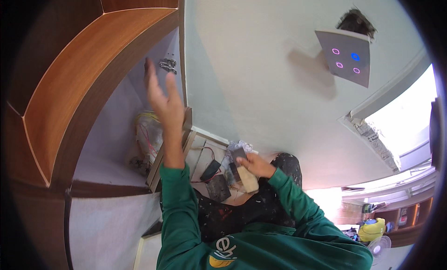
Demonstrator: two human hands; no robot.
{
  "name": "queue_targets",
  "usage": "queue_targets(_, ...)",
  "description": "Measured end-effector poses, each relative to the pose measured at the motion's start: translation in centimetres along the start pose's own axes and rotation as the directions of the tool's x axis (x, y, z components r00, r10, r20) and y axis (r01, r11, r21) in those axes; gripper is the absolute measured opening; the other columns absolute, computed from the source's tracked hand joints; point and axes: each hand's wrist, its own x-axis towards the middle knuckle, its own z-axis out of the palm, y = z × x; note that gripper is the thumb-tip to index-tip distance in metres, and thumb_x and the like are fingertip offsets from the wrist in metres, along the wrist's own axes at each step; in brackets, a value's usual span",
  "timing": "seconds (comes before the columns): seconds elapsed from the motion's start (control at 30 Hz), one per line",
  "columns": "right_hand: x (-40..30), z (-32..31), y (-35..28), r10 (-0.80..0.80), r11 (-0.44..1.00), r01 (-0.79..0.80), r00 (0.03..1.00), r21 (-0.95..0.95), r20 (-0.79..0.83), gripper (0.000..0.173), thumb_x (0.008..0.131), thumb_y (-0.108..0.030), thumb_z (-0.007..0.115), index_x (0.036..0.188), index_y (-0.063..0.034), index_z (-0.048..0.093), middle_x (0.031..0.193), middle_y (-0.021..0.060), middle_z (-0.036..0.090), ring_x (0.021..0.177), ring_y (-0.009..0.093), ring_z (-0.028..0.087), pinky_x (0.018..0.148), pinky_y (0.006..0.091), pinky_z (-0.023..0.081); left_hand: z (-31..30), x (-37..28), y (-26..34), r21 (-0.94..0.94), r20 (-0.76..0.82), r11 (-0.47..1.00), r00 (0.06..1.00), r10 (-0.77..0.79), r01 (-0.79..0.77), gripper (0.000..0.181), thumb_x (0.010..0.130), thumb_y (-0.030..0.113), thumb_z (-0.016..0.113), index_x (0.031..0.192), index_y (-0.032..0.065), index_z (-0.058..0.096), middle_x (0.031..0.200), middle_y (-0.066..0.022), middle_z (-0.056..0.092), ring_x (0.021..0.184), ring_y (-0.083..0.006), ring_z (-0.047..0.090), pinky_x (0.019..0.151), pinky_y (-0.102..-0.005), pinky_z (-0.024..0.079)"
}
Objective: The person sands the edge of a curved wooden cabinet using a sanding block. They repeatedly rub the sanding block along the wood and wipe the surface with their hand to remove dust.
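My left hand is raised in front of the arched cabinet opening, its fingers apart and holding nothing. Close to its fingertips a metal cabinet hinge is fixed on the inner side wall. My right hand grips a flat grey piece between thumb and fingers, above the floor near my knee. A pale block sits just below these fingers; whether it joins the grey piece cannot be told. Under the hand are crumpled white paper or plastic, a black box with red wires and a dark square plate.
A clear plastic bag with wires lies inside the cabinet. A lit touch switch panel hangs out from a hole in the pale wall. At the right are a bright opening with a broken edge, a yellow bag and a fan.
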Motion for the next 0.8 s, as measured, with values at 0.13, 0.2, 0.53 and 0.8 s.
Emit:
queue_targets(0.13, -2.7, 7.7, 7.4, 0.019, 0.981, -0.011, 0.999, 0.195, -0.041, 0.054, 0.108, -0.048, 0.054, 0.092, 0.0025, 0.067, 0.083, 0.0223, 0.067, 0.08, 0.038, 0.065, 0.076, 0.0493, 0.05, 3.8, 1.6, 1.0, 0.235, 0.159, 0.962, 0.982, 0.099, -0.135, 0.069, 0.107, 0.022, 0.054, 0.161, -0.0112, 0.026, 0.167, -0.032, 0.028, 0.158, -0.0434, 0.025, 0.13, -0.0519, 0.014)
queue_targets(0.2, -1.8, 9.2, 9.2, 0.111, 0.992, -0.115, 0.99, -0.048, -0.084, 0.057, 0.106, -0.05, 0.056, 0.093, 0.0043, 0.067, 0.085, 0.0237, 0.069, 0.083, 0.042, 0.066, 0.077, 0.0504, 0.05, 5.1, 1.1, 0.6, 0.343, 0.137, 0.924, 0.982, 0.131, -0.172, 0.077, 0.104, 0.02, 0.055, 0.162, -0.0123, 0.015, 0.167, -0.0367, 0.02, 0.159, -0.0463, 0.018, 0.129, -0.056, 0.012)
queue_targets(0.53, -0.3, 10.1, 11.9, 0.209, 0.95, -0.168, 0.968, 0.264, -0.136, 0.052, 0.103, -0.047, 0.059, 0.103, 0.0032, 0.07, 0.09, 0.0274, 0.072, 0.088, 0.046, 0.069, 0.081, 0.0553, 0.049, 4.8, -4.0, -0.4, 0.46, 0.358, 0.852, 0.93, 0.079, -0.25, 0.09, 0.102, 0.019, 0.06, 0.164, -0.0092, 0.0, 0.17, -0.0367, -0.002, 0.161, -0.046, 0.002, 0.13, -0.0544, 0.008)
queue_targets(0.8, -2.3, 9.2, 9.1, 0.112, 0.981, -0.064, 0.957, 0.182, -0.268, 0.046, 0.098, -0.041, 0.069, 0.112, 0.0025, 0.067, 0.097, 0.0246, 0.073, 0.093, 0.042, 0.071, 0.082, 0.0494, 0.053, 4.5, -8.8, -2.5, 0.46, 0.408, 0.863, 0.913, 0.004, -0.209, 0.09, 0.099, 0.013, 0.061, 0.163, -0.0109, 0.002, 0.166, -0.0425, -0.009, 0.159, -0.0523, 0.0, 0.13, -0.0522, 0.011)
